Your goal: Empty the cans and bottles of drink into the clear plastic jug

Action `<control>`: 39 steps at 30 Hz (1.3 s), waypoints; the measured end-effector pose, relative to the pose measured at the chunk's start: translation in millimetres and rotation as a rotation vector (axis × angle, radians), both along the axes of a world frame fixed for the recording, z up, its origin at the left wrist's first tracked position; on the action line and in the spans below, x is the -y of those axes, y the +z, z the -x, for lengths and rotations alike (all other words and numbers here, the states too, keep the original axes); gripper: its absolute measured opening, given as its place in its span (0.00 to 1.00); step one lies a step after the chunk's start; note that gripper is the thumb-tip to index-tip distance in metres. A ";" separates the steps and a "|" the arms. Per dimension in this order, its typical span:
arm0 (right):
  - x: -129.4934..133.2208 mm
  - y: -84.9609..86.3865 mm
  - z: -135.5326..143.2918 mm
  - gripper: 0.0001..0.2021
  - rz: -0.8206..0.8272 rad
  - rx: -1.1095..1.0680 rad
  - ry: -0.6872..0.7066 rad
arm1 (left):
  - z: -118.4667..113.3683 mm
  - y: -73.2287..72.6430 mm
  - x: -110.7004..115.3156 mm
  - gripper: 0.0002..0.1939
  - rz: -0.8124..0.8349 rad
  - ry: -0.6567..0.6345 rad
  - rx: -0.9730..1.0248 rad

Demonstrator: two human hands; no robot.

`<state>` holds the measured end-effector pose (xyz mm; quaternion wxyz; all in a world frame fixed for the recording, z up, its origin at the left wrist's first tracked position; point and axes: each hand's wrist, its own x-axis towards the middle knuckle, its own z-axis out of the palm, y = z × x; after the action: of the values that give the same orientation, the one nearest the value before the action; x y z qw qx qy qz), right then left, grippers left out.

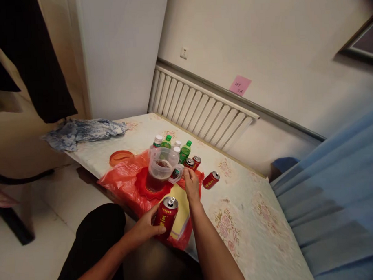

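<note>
A red can (167, 215) with its pull tab up is in my left hand (144, 228), whose fingers wrap round its side near the table's front edge. My right hand (191, 184) is closed at the handle of a clear plastic pitcher (160, 168). Dark brown liquid with some foam fills the pitcher's lower part. It stands on a scalloped red tray (141, 183), over a red plastic bag (119, 181). Beneath my hands lies a flat yellow thing (180, 201).
Bottles with green caps (185, 152) and white caps stand behind the pitcher. To the right are several red cans (211, 180). An orange lid (121, 157) and a blue patterned cloth (85, 133) lie left on the flowered tablecloth (237, 203). A radiator (197, 105) is behind.
</note>
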<state>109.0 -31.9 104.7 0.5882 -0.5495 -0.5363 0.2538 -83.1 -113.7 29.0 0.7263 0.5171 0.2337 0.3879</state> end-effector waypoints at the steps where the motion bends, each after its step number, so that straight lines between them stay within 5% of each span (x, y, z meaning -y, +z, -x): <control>1: -6.3 0.0 3.1 0.16 0.008 -0.011 0.024 | 2.9 -0.4 -1.1 0.47 0.016 0.006 -0.001; 8: -30.0 -7.3 20.4 0.21 0.092 -0.210 0.153 | 17.5 1.7 -6.2 0.50 0.079 0.050 -0.004; 14: -40.1 -6.6 42.3 0.17 0.066 -0.399 0.028 | 27.8 1.9 -11.0 0.45 0.078 0.084 -0.005; 19: -40.5 14.5 47.4 0.16 0.020 -0.449 -0.048 | 36.7 -9.1 -15.3 0.45 0.059 0.134 -0.013; 24: -31.7 49.5 29.9 0.17 -0.035 -0.426 -0.083 | 41.3 -9.6 -24.8 0.45 0.013 0.155 -0.020; 29: -17.5 76.8 3.2 0.18 -0.052 -0.268 -0.122 | 42.1 4.2 -46.1 0.43 -0.049 0.315 -0.131; 39: 11.2 88.1 -45.5 0.20 0.049 -0.191 -0.148 | 31.1 8.1 -99.7 0.39 -0.229 0.502 -0.304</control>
<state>154.5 -43.1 192.8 0.6402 -0.5751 -0.4295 0.2739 -114.2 -14.0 37.0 0.5014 0.5739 0.4149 0.4971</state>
